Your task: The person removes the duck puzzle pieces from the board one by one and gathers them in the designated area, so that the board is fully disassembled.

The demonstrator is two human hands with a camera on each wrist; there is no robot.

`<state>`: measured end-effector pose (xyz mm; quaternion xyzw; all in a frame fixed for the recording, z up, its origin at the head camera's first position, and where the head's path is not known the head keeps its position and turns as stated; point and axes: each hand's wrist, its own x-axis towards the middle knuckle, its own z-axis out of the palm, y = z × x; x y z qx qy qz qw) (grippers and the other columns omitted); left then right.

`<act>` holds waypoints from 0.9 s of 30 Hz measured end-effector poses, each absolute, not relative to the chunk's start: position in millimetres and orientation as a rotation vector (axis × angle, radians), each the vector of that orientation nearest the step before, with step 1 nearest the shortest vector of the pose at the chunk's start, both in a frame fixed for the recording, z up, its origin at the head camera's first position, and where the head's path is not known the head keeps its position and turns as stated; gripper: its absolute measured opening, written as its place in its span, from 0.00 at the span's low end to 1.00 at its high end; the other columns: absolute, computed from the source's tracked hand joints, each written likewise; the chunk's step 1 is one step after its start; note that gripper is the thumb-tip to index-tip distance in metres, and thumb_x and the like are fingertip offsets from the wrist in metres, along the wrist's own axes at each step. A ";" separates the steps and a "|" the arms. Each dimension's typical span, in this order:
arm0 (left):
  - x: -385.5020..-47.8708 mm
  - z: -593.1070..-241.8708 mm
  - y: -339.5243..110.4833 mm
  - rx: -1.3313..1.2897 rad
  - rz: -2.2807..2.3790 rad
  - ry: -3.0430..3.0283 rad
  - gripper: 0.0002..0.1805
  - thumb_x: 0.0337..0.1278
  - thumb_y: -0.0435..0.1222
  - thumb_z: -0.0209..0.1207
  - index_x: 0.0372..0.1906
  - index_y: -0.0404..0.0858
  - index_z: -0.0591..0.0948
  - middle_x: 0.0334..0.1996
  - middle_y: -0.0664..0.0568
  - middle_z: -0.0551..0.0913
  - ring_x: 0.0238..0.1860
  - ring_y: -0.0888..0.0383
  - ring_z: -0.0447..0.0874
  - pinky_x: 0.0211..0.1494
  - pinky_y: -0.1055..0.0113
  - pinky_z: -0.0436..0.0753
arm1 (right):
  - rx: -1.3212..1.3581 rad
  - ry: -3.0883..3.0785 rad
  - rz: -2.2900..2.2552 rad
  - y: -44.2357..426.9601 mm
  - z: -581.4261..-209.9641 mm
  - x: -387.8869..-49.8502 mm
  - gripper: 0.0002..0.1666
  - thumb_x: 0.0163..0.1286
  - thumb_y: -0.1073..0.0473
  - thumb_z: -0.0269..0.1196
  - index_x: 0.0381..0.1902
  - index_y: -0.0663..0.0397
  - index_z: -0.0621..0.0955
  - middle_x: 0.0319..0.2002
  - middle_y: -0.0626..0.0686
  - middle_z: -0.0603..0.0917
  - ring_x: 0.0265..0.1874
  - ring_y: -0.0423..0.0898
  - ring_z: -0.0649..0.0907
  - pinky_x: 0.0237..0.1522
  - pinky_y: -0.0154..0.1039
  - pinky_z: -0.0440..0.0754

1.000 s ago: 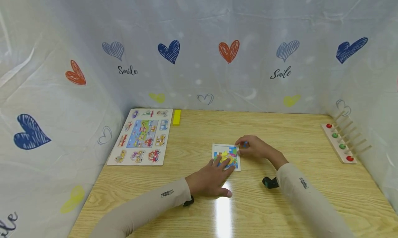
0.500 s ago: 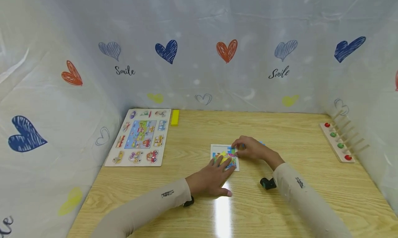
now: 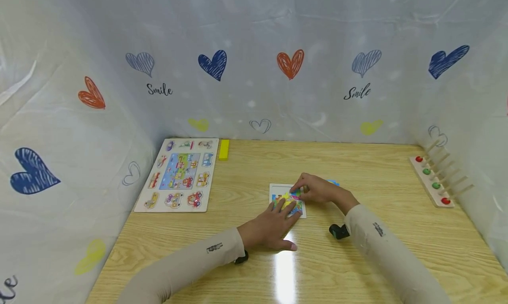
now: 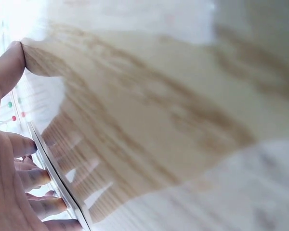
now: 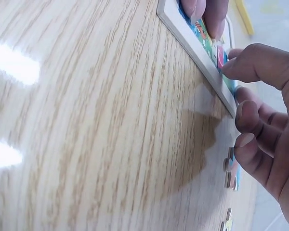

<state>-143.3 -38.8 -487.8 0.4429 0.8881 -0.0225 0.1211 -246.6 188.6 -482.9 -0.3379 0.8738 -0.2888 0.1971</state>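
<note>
A small jigsaw puzzle in a white-rimmed tray [image 3: 276, 189] lies mid-table, its lower part filled with colourful pieces. My left hand [image 3: 271, 227] rests over it, fingers spread and straight, thumb out to the side. At the puzzle's upper right, my right hand [image 3: 317, 189] bends thumb and index finger around a blue-green jigsaw puzzle piece [image 3: 296, 192]. In the right wrist view, the thumb touches the pieces near a pink patch, while the other fingers curl outside the rim. Two loose puzzle pieces show there, one blue and pink [image 5: 234, 171], one yellowish [image 5: 227, 224] and partly cut off.
A vehicle puzzle board [image 3: 180, 171] lies at the back left, beside a yellow block [image 3: 224, 150]. Far right stands a wooden rack with pegs and red and green balls [image 3: 436, 185]. Printed plastic sheets wall the table's back and sides.
My right hand has shifted left, its fingertips going from the tray's right rim onto the upper pieces. A loose blue piece has come into view behind it. The left hand stays put.
</note>
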 end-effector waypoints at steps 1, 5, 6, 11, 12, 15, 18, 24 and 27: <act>-143.3 -487.8 -38.8 1.294 -0.067 2.594 0.51 0.64 0.72 0.43 0.81 0.44 0.51 0.81 0.42 0.49 0.78 0.34 0.50 0.75 0.42 0.63 | -0.950 2.447 -0.804 188.3 -482.9 -246.8 0.17 0.67 0.65 0.65 0.53 0.52 0.87 0.47 0.54 0.78 0.39 0.45 0.74 0.45 0.40 0.74; -143.1 -488.0 -38.9 1.286 -0.066 2.596 0.51 0.64 0.72 0.43 0.81 0.45 0.51 0.81 0.42 0.48 0.78 0.34 0.50 0.75 0.42 0.63 | -0.932 2.440 -0.797 187.3 -481.8 -246.7 0.17 0.66 0.65 0.65 0.52 0.52 0.87 0.47 0.54 0.77 0.40 0.46 0.73 0.45 0.41 0.74; -143.1 -487.8 -38.7 1.283 -0.066 2.597 0.51 0.64 0.72 0.43 0.81 0.45 0.51 0.81 0.42 0.49 0.78 0.35 0.50 0.75 0.42 0.63 | -0.926 2.441 -0.791 186.8 -481.3 -246.5 0.17 0.66 0.65 0.65 0.52 0.51 0.86 0.47 0.54 0.77 0.40 0.46 0.73 0.46 0.41 0.74; -143.3 -488.3 -38.4 1.281 -0.081 2.602 0.51 0.63 0.72 0.43 0.81 0.46 0.51 0.81 0.42 0.49 0.78 0.35 0.51 0.75 0.42 0.63 | -0.911 2.445 -0.785 184.9 -480.5 -246.4 0.17 0.64 0.66 0.64 0.50 0.49 0.85 0.47 0.54 0.76 0.40 0.47 0.72 0.44 0.41 0.73; -143.2 -488.0 -38.3 1.282 -0.086 2.603 0.51 0.63 0.72 0.43 0.81 0.46 0.51 0.81 0.42 0.49 0.78 0.35 0.51 0.75 0.42 0.63 | -0.913 2.448 -0.788 184.8 -480.7 -246.4 0.17 0.63 0.67 0.64 0.49 0.49 0.85 0.47 0.55 0.75 0.39 0.47 0.72 0.43 0.41 0.73; -143.4 -487.2 -38.4 1.285 -0.102 2.604 0.51 0.63 0.72 0.42 0.81 0.45 0.51 0.81 0.42 0.48 0.78 0.35 0.51 0.75 0.42 0.63 | -0.920 2.458 -0.800 184.0 -481.2 -246.5 0.16 0.62 0.67 0.64 0.47 0.48 0.85 0.47 0.55 0.75 0.38 0.47 0.72 0.41 0.40 0.72; -143.3 -486.2 -38.4 1.288 -0.109 2.604 0.52 0.63 0.72 0.43 0.81 0.45 0.51 0.81 0.42 0.49 0.78 0.34 0.51 0.75 0.42 0.63 | -0.927 2.466 -0.809 183.5 -482.2 -246.7 0.16 0.62 0.68 0.64 0.46 0.47 0.85 0.47 0.55 0.75 0.37 0.47 0.72 0.41 0.40 0.72; -142.5 -485.5 -38.5 1.268 -0.079 2.581 0.52 0.63 0.72 0.44 0.81 0.45 0.50 0.81 0.41 0.48 0.78 0.34 0.50 0.75 0.41 0.62 | -0.915 2.465 -0.825 183.7 -484.2 -246.8 0.11 0.67 0.63 0.66 0.47 0.48 0.85 0.46 0.53 0.76 0.38 0.45 0.73 0.42 0.40 0.73; -142.3 -486.5 -38.3 1.266 -0.081 2.583 0.52 0.63 0.72 0.44 0.81 0.45 0.50 0.81 0.41 0.48 0.78 0.34 0.50 0.75 0.41 0.62 | -0.894 2.461 -0.845 184.2 -484.4 -246.4 0.10 0.69 0.59 0.67 0.48 0.48 0.85 0.46 0.52 0.76 0.39 0.46 0.73 0.43 0.41 0.74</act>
